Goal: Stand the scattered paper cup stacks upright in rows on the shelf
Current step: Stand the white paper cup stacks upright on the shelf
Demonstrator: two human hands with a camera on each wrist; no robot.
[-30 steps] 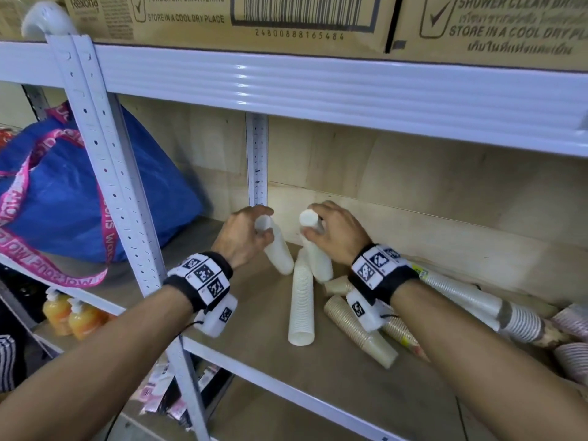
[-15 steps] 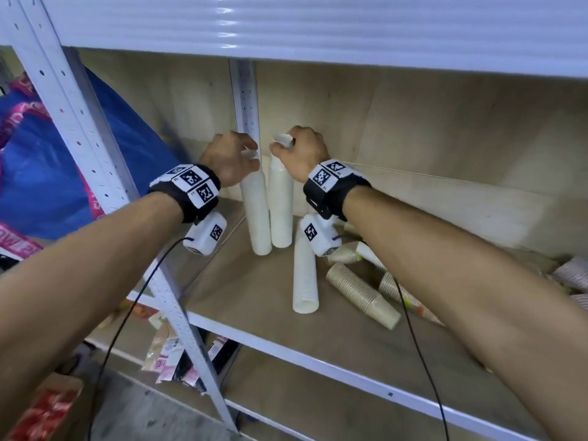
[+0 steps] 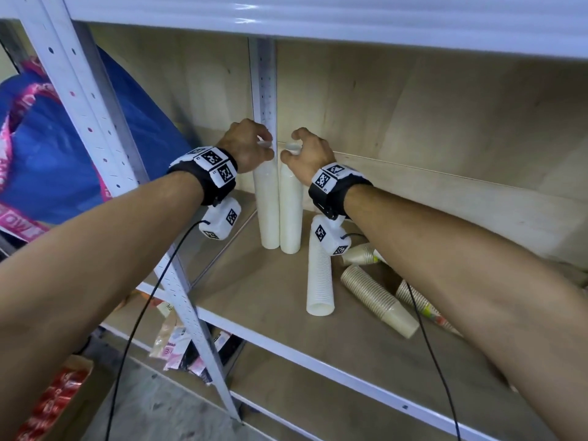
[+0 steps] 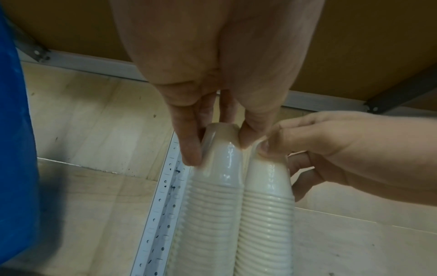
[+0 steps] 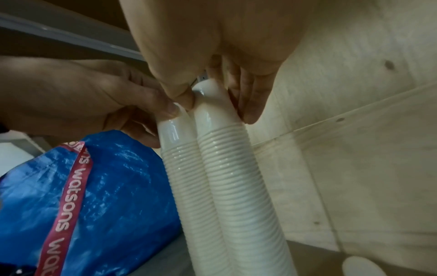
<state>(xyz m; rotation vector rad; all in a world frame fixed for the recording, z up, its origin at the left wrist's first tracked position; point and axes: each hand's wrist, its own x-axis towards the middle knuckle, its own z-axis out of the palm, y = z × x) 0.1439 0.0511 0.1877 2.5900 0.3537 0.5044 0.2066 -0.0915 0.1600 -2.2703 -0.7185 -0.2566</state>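
Note:
Two tall white cup stacks stand upright side by side at the shelf's back left corner, against the rear post. My left hand (image 3: 265,144) pinches the top of the left stack (image 3: 269,211) between thumb and fingers (image 4: 191,149). My right hand (image 3: 294,149) grips the top of the right stack (image 3: 291,214) in the same way, seen close in the right wrist view (image 5: 227,149). A third white stack (image 3: 319,278) lies flat just in front of them. A brown stack (image 3: 378,300) lies on its side to its right.
More patterned cup stacks (image 3: 420,303) lie scattered under my right forearm. A white slotted upright (image 3: 95,128) stands at the shelf's front left corner. A blue bag (image 3: 63,148) fills the bay to the left. The upper shelf edge (image 3: 318,23) hangs low overhead.
Both hands tipped the two white stacks from a lean to upright and set them together by the rear post. The head view has dropped lower.

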